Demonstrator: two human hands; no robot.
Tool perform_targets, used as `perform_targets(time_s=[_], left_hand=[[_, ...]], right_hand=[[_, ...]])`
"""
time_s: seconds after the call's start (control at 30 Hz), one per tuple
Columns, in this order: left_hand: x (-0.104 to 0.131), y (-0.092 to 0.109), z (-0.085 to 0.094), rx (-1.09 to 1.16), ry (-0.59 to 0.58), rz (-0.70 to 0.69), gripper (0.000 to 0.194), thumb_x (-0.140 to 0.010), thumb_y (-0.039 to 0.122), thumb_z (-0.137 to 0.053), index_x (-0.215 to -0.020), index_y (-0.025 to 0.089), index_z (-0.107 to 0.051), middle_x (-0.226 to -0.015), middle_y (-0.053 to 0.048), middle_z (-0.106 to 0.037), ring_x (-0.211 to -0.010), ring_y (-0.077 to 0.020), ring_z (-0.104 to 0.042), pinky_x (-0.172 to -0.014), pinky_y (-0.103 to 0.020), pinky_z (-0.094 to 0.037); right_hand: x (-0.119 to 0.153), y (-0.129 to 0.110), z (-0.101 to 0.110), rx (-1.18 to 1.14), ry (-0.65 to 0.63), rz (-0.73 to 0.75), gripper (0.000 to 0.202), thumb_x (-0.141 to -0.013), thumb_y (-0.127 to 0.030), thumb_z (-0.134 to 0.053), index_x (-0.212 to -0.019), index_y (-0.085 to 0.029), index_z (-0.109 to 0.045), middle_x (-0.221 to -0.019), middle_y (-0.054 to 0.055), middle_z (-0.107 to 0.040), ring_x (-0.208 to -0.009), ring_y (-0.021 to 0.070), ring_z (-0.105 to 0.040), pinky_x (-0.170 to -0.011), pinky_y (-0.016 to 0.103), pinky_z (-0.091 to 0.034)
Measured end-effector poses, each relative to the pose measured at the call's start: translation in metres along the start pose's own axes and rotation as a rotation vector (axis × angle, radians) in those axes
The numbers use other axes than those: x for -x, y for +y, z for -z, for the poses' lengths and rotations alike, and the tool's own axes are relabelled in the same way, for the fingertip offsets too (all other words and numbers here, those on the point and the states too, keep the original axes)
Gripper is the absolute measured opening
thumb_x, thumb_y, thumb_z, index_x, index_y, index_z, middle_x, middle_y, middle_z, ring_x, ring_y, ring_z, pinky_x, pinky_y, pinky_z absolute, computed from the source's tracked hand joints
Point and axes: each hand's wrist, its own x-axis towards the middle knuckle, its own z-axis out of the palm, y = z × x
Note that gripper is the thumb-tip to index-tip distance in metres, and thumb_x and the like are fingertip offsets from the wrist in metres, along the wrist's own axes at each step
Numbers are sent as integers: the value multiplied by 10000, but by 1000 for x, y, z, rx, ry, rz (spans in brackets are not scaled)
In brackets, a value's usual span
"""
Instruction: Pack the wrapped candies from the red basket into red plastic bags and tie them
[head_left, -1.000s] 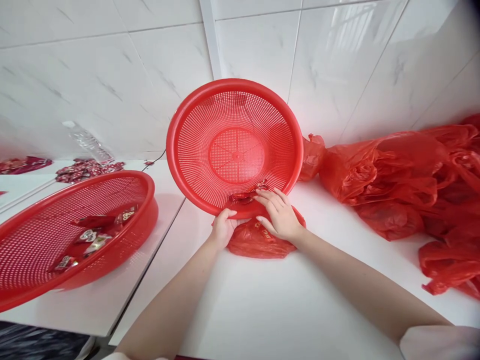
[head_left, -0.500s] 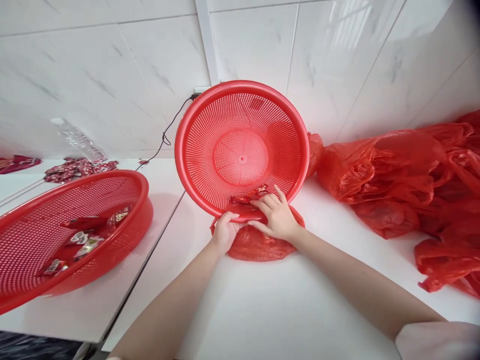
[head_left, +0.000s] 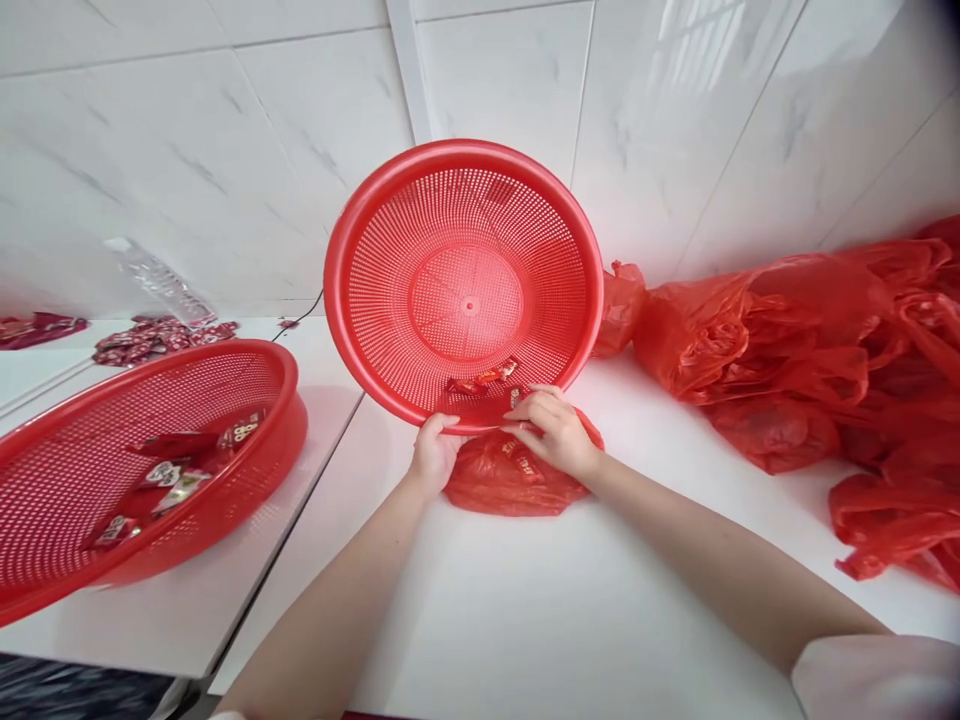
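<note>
A round red perforated basket (head_left: 463, 155) is tilted on its side, its opening facing me. A few small red wrapped packets (head_left: 484, 379) lie inside near its lower rim. My left hand (head_left: 435, 455) grips that lower rim, thumb on the inside and fingers hidden behind. At the rim's lower right, my right hand (head_left: 553, 430) has its fingers bent together around a small dark red packet, partly hidden by the fingers. Under both hands a red plastic bag (head_left: 510, 490) lies on the white table, with packets showing through it.
At the left stands another red basket (head_left: 247, 500) holding several wrapped packets. Behind it are a pile of red patterned packets (head_left: 150, 340) and a clear plastic bottle (head_left: 161, 280). Several filled red bags (head_left: 787, 350) lie along the right. A tiled wall (head_left: 637, 120) rises behind.
The tilted basket has shifted left and slightly up, with my left hand on its rim. My right hand's fingers have drawn together near the rim, and more of the bag's packets show.
</note>
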Motion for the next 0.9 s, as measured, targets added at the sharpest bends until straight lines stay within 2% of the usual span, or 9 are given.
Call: perform_targets(time_s=[0.07, 0.13, 0.3, 0.43, 0.57, 0.7, 0.8, 0.9], left_hand=[[-2, 2, 3, -8, 14, 5, 237, -628, 234, -573, -784, 115, -706, -844, -100, -747, -1017, -335, -652, -938, -467, -474], [-4, 4, 6, -12, 22, 18, 257, -631, 243, -564, -797, 105, -704, -845, -107, -748, -1013, -335, -654, -932, -463, -478], [-7, 6, 9, 0, 23, 21, 304, -653, 236, -541, -859, 78, -700, -898, -129, -746, -999, -326, -662, -910, -455, -495], [-7, 6, 7, 27, 16, 17, 323, -666, 213, -535, -911, 69, -689, -964, -138, -739, -1027, -319, -652, -909, -453, -501], [-4, 6, 5, 52, -20, 24, 348, -684, 220, -531, -966, 76, -675, -1014, -136, -731, -1093, -317, -622, -933, -456, -491], [-4, 6, 5, 40, -17, 17, 340, -674, 228, -537, -956, 96, -675, -1010, -120, -735, -1107, -315, -616, -949, -458, -483], [-5, 6, 5, 12, -13, 35, 322, -665, 243, -541, -912, 106, -696, -973, -109, -744, -1090, -323, -626, -950, -464, -483], [-3, 5, 3, -15, -28, 40, 304, -655, 255, -562, -877, 112, -713, -955, -105, -748, -1080, -335, -632, -951, -467, -484]], right_hand=[[-1, -2, -1, -35, 86, -98, 205, -920, -365, -569, -774, -221, -579, -659, -8, -622, -693, 162, -599, -907, 382, -477], [-1, -5, -3, -59, 115, -202, 306, -911, -422, -566, -682, -222, -525, -618, -2, -576, -691, 172, -580, -813, 348, -499], [2, -3, -4, -122, 56, -365, 386, -907, -500, -535, -642, -220, -502, -618, 3, -545, -635, 154, -534, -665, 283, -475], [5, -1, -1, -142, -6, -407, 433, -956, -500, -416, -635, -220, -495, -569, -13, -489, -551, 131, -484, -568, 252, -423], [4, -3, 0, -122, -60, -333, 503, -971, -496, -359, -544, -230, -379, -493, -20, -413, -498, 133, -417, -575, 269, -400], [2, -3, 1, -90, -151, -188, 548, -985, -477, -350, -500, -222, -321, -434, -40, -381, -446, 118, -351, -671, 292, -422], [2, -3, 2, -73, -169, -42, 508, -982, -476, -366, -551, -215, -435, -499, -29, -483, -504, 122, -441, -753, 308, -432], [3, -5, 5, -3, -149, 93, 417, -963, -494, -384, -736, -210, -589, -796, 40, -674, -782, 173, -595, -901, 375, -404]])
